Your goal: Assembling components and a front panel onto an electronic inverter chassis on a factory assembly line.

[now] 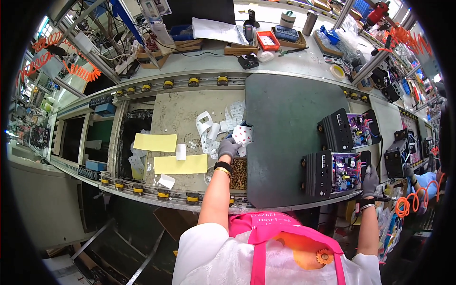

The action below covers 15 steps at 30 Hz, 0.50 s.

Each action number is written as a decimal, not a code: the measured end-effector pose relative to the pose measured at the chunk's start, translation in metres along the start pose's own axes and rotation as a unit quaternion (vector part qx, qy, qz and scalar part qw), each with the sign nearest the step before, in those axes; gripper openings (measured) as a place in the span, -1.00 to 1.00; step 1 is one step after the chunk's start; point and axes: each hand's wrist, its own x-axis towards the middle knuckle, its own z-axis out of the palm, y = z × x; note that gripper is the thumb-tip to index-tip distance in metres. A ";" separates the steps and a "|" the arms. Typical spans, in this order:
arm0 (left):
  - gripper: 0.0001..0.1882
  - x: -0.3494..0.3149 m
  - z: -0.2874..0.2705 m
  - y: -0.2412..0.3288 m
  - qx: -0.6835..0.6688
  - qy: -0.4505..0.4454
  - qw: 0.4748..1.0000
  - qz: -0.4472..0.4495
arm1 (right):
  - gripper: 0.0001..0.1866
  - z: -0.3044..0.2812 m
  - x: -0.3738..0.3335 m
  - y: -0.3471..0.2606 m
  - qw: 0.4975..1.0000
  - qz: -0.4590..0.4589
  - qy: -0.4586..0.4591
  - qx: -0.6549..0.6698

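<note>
My left hand [229, 148], in a grey glove, has its fingertips closed on the edge of a white label sheet [242, 134] with small red triangles. Under that wrist lies a tray of small brass-coloured screws [239, 175]. My right hand [370, 182], also gloved, grips the right end panel of the nearer open electronic unit [346, 173], which has a black casing and exposed boards and wires. Behind it stands a second similar unit [359, 129]. Both rest on the dark green mat [280, 142].
Two yellow sheets [180, 165] and curled label strips [204, 122] lie on the left board. Roller rails [168, 84] edge the line. An orange coiled cord [403, 207] hangs at right. A red bin [268, 41] stands on the back shelf. Another person [427, 183] works far right.
</note>
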 end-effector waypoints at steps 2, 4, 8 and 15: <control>-0.80 0.003 0.000 0.001 -0.027 -0.022 0.999 -0.022 | -0.62 -0.001 -0.001 -0.002 0.999 -0.012 0.000 0.040; -0.82 0.004 0.000 0.000 -0.056 -0.032 0.997 -0.030 | -0.63 0.000 -0.002 -0.004 0.999 -0.031 0.022 0.039; -0.89 -0.004 -0.001 -0.003 -0.318 -0.032 0.945 -0.072 | -0.65 0.000 -0.002 -0.007 0.999 -0.033 0.029 -0.001; -0.96 -0.055 -0.031 0.016 -0.517 -0.032 0.856 0.009 | -0.67 -0.001 -0.001 -0.007 0.999 -0.026 0.028 0.030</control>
